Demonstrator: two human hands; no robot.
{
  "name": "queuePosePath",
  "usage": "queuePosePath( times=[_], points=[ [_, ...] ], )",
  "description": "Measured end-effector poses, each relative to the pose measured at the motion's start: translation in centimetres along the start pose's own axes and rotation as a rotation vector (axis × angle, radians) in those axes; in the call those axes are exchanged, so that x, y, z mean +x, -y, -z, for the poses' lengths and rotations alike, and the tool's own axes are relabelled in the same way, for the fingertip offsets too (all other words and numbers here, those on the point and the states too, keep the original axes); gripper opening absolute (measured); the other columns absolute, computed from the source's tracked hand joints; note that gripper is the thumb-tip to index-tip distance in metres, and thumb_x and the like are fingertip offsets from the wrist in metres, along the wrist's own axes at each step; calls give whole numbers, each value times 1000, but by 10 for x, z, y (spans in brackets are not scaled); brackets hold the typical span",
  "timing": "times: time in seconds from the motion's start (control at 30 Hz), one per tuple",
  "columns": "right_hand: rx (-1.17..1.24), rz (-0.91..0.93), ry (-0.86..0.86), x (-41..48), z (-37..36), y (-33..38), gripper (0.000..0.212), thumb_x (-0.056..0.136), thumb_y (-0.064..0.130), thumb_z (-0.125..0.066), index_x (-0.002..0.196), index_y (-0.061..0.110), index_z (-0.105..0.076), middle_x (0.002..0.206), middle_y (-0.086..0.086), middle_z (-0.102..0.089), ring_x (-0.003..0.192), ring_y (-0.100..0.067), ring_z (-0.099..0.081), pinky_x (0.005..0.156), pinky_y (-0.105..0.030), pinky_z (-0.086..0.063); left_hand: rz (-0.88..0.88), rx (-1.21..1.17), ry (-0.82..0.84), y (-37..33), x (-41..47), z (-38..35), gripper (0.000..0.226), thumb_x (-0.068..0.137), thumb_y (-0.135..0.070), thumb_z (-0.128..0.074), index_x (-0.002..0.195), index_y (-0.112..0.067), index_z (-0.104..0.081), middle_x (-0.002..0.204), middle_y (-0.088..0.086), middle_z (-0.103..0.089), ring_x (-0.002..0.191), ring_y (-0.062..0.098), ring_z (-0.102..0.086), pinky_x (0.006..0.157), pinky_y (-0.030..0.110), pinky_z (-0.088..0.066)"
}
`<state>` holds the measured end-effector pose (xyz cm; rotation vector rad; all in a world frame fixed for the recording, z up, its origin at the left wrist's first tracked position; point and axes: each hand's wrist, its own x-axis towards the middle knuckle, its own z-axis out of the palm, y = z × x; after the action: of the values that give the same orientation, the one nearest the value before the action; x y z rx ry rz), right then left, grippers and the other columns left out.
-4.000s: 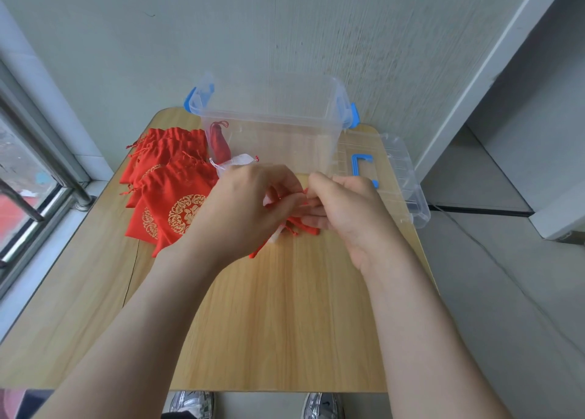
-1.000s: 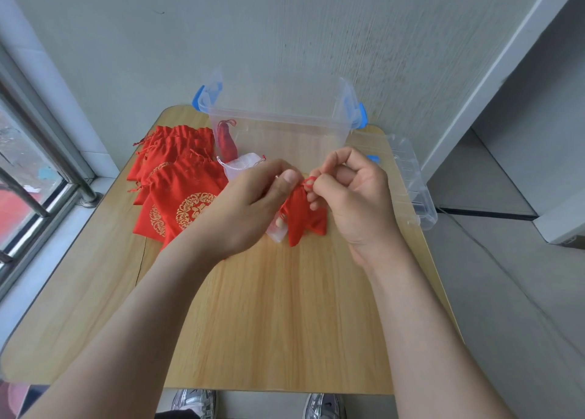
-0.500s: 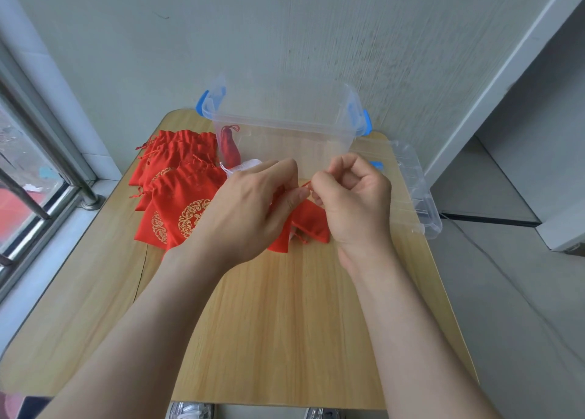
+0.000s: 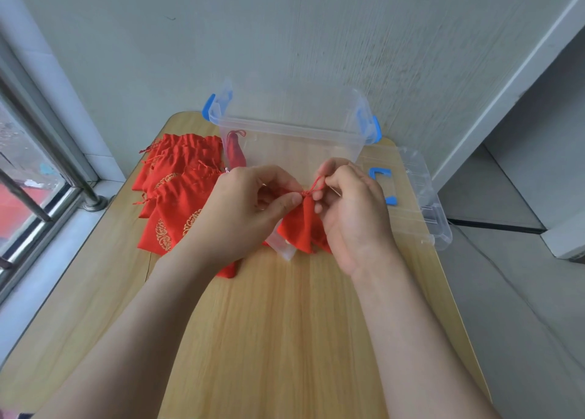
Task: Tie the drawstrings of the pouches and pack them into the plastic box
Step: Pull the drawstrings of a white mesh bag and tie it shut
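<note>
The person is holding a small red pouch (image 4: 299,230) up over the worktop (image 4: 285,323), just in front of the clear plastic box (image 4: 294,134). The left hand (image 4: 243,213) is pinching the gathered neck, and the right hand (image 4: 351,209) is pinching the thin red drawstring (image 4: 316,186) into a loop. The pouch is looking soft, light and floppy, so the neck is the best place to be holding it. The string is looking thin and might be slipping easily. More red pouches (image 4: 177,194) are lying in a pile on the left. One pouch is already standing inside the box. The fingers are hiding the knot, so I cannot tell if it is tight
</note>
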<state>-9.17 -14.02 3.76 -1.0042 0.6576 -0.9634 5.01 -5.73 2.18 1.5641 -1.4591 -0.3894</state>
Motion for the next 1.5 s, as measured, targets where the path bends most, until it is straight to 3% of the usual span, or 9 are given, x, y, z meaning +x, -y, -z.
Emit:
queuePosePath(
  times=[0.2,0.37,0.57,0.83,0.97,1.13,1.23,1.37,1.5],
  points=[
    [-47,-1,-15,4,-2,-7,52,90,-8,-36,64,24,-67,65,0,-51,58,-14,-44,58,-31,-35,-92,157,-37,2,0,1,6,103,-22,-69,99,-19,-66,91,-12,-70,84,11,-69,76,25,-53],
    [-96,-8,-61,5,-4,-9,48,91,-6,-35,70,23,-67,60,3,-49,58,-13,-45,61,-33,-37,-87,182,-154,4,-3,5,10,99,-5,-69,100,-13,-76,82,-14,-75,80,0,-73,76,16,-54],
    [-201,-25,-47,3,-11,-9,39,91,-7,-34,74,22,-54,63,3,-48,56,-12,-44,59,-34,-36,-24,232,-336,4,-6,4,5,96,-14,-71,95,-17,-75,78,-14,-75,72,4,-74,72,38,-62],
    [-293,-68,24,-1,-18,-15,35,91,-1,-30,76,28,-44,62,6,-41,60,-18,-35,55,-39,-20,62,357,-436,4,-3,0,5,92,-15,-62,89,-14,-66,69,-5,-69,62,21,-67,67,45,-54],
    [-418,16,75,-2,-22,-20,20,89,9,-33,80,25,-40,67,2,-37,61,-17,-32,54,-32,-26,87,401,-497,-1,-3,-2,5,89,-14,-61,85,-13,-58,61,-1,-61,54,25,-58,60,46,-48],
    [-562,49,145,-4,-16,-24,16,94,11,-35,89,25,-40,77,-5,-36,67,-21,-36,59,-38,-34,190,392,-489,4,-3,1,5,88,-15,-61,84,-12,-60,67,-1,-63,64,27,-60,69,48,-51],
    [-626,91,159,-5,-15,-24,12,88,22,-36,92,27,-47,76,1,-45,67,-17,-43,66,-42,-43,273,293,-489,2,-5,5,4,85,-15,-62,83,-15,-66,71,-7,-68,69,19,-66,73,43,-55],
    [-696,67,86,-1,-9,-24,36,89,28,-37,110,32,-67,82,20,-59,79,-10,-57,84,-52,-58,410,-194,-397,-6,-5,15,12,92,-4,-65,95,-12,-73,81,1,-78,75,13,-78,80,39,-65],
    [-676,-104,201,1,-3,-21,45,99,13,-39,124,22,-75,78,17,-63,76,-8,-58,78,-34,-53,561,-574,-375,-10,-2,16,12,98,0,-58,100,-4,-70,97,16,-79,87,27,-81,84,43,-66]
  ],
)
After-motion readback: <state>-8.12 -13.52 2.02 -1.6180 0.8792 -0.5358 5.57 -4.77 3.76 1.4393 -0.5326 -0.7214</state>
